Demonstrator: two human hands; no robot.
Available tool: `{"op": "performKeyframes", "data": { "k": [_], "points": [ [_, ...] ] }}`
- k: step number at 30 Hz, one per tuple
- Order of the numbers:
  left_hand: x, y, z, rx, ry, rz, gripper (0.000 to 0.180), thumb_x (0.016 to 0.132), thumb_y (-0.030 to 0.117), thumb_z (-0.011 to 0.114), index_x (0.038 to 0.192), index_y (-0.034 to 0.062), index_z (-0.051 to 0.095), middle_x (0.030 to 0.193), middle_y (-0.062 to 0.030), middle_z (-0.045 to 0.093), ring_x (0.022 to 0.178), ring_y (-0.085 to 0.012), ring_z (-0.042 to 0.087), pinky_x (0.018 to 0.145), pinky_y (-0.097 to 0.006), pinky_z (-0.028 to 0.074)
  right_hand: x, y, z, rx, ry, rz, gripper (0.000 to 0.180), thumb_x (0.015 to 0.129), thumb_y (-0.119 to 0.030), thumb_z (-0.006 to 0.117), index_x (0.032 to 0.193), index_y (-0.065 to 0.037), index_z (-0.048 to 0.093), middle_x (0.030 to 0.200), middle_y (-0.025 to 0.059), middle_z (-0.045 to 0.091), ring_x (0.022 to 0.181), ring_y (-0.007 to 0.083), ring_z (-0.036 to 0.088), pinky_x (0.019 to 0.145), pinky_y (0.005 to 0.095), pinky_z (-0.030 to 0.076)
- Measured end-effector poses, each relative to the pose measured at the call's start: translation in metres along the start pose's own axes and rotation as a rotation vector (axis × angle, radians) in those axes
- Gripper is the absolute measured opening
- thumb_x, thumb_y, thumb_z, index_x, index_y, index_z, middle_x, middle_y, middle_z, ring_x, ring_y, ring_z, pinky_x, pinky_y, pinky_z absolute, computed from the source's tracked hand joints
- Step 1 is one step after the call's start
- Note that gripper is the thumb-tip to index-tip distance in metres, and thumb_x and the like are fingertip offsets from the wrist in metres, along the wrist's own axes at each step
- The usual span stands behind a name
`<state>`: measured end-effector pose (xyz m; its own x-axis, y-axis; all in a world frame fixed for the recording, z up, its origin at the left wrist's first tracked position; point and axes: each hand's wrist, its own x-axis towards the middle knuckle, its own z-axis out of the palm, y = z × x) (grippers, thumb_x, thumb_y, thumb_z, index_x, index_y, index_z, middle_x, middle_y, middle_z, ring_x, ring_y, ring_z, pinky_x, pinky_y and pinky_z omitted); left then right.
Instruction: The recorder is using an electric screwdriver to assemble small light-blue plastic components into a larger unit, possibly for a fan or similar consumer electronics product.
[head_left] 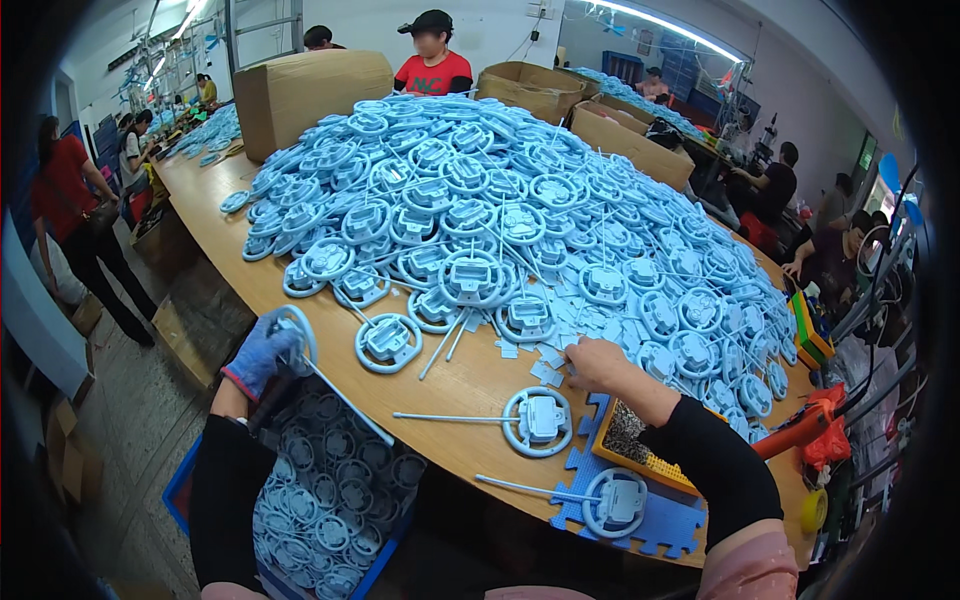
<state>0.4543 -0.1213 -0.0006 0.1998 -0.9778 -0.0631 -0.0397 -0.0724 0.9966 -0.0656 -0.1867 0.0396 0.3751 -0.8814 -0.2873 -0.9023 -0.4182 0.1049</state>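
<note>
My left hand, in a blue-grey work glove, is closed around a light blue plastic wheel-shaped part with a long thin rod. It holds the part at the table's left edge, above a blue crate of similar parts. My bare right hand reaches down to the small flat light blue plates with its fingers curled together. Whatever its fingertips hold is hidden. Nearest me, one wheel-shaped part lies on the table and another on a blue foam mat, rods pointing left.
A large heap of light blue wheel parts covers much of the wooden table. By my right forearm stands a yellow-edged box of small metal pieces, with an orange-red tool beyond. Cardboard boxes and co-workers are behind.
</note>
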Motion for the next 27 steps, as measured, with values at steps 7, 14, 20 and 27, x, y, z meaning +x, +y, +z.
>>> {"op": "performKeyframes", "data": {
  "k": [7, 14, 20, 27],
  "points": [
    [-0.039, 0.004, 0.086, -1.075, -0.291, 0.177, 0.049, 0.089, 0.048, 0.054, 0.125, 0.0131, 0.051, 0.12, -0.0153, 0.057, 0.108, -0.0428, 0.054, 0.085, -0.056, 0.049, -0.01, 0.012, 0.007, -0.02, 0.012, -0.038, 0.026, 0.079, -0.013, 0.058, 0.103, -0.003, 0.064, 0.1, 0.0195, 0.063, 0.093, 0.0357, 0.063, 0.078, 0.0447, 0.052],
    [-0.055, 0.014, 0.195, -1.168, -0.282, -0.067, 0.042, 0.093, 0.032, 0.055, 0.126, 0.0057, 0.049, 0.115, -0.016, 0.06, 0.098, -0.0285, 0.064, 0.07, -0.042, 0.06, -0.017, 0.016, 0.022, 0.093, 0.175, -0.056, 0.025, 0.08, -0.01, 0.054, 0.103, -0.004, 0.063, 0.097, 0.018, 0.063, 0.092, 0.0355, 0.062, 0.079, 0.0441, 0.05],
    [-0.03, -0.007, 0.238, -1.047, -0.146, -0.171, 0.029, 0.092, 0.006, 0.052, 0.12, 0.0053, 0.049, 0.11, -0.0151, 0.061, 0.092, -0.0274, 0.066, 0.069, -0.041, 0.061, -0.009, 0.031, 0.009, 0.483, 0.479, -0.153, 0.022, 0.083, -0.009, 0.057, 0.103, -0.006, 0.065, 0.093, 0.0141, 0.064, 0.088, 0.0336, 0.062, 0.077, 0.0414, 0.05],
    [-0.055, 0.016, 0.252, -0.794, -0.149, -0.022, 0.032, 0.089, 0.002, 0.056, 0.12, 0.0052, 0.049, 0.112, -0.0123, 0.06, 0.095, -0.024, 0.064, 0.075, -0.035, 0.06, -0.005, -0.08, -0.068, 1.116, 0.243, -0.439, 0.014, 0.084, 0.001, 0.061, 0.097, -0.001, 0.064, 0.087, 0.0055, 0.061, 0.077, 0.013, 0.059, 0.069, 0.0304, 0.052]
  ]
}}
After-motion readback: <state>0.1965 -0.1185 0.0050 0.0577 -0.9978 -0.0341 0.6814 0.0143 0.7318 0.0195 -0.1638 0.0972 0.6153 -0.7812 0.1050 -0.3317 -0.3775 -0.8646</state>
